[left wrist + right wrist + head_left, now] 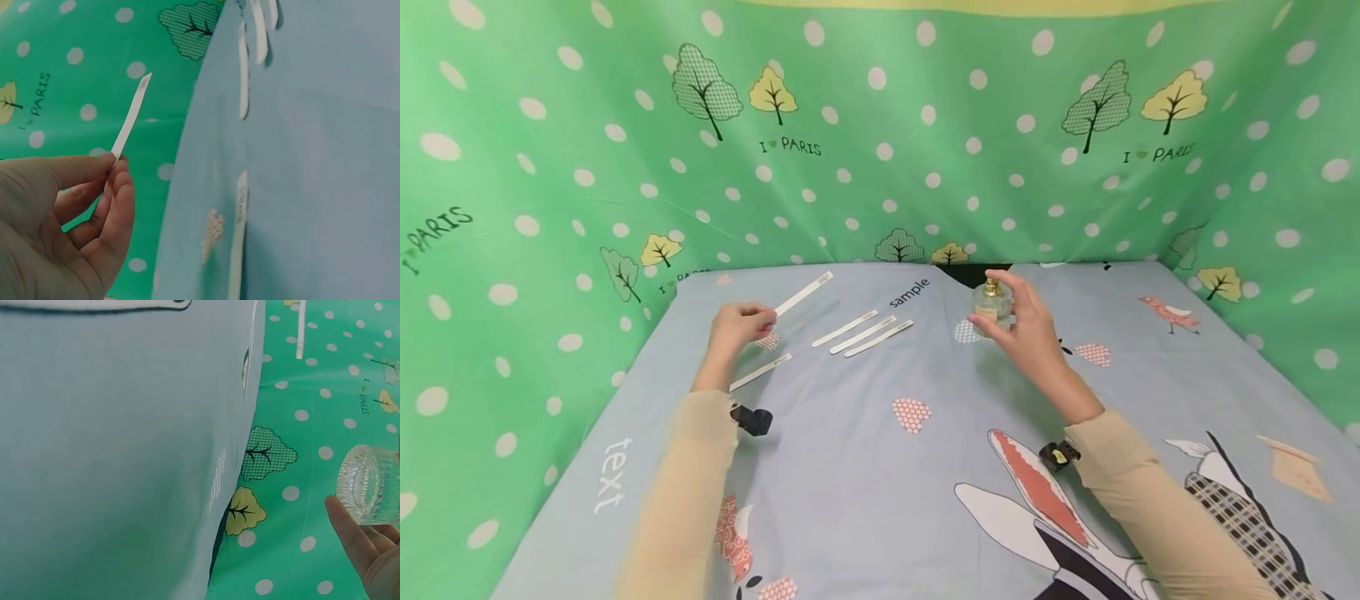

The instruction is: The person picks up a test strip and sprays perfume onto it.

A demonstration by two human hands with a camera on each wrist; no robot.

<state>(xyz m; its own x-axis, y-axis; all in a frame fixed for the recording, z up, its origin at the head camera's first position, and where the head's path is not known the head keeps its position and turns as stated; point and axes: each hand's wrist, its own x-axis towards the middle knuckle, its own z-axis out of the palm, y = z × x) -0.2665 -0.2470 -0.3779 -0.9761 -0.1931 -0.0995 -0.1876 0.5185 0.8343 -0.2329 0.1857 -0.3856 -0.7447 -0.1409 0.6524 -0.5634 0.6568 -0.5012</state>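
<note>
My left hand (pixel 735 330) pinches a white perfume test strip (pixel 806 293) between thumb and fingertips. The strip slants up and away to the right, its printed end far from the fingers, raised above the cloth. On the right, my right hand (pixel 1028 323) holds a clear glass perfume bottle (pixel 990 310) upright over the far part of the table. A finger lies on top of its gold sprayer (pixel 992 286), and the thumb is at the bottle's lower side. In the right wrist view, the ribbed base of the bottle (pixel 359 485) shows beside the fingers.
Three more test strips (pixel 862 335) lie side by side on the grey-blue cloth (pixel 842 450), left of the bottle. Another strip (pixel 763 371) lies below the left hand, partly covered by the wrist. A green dotted curtain (pixel 880 192) stands behind and at both sides.
</note>
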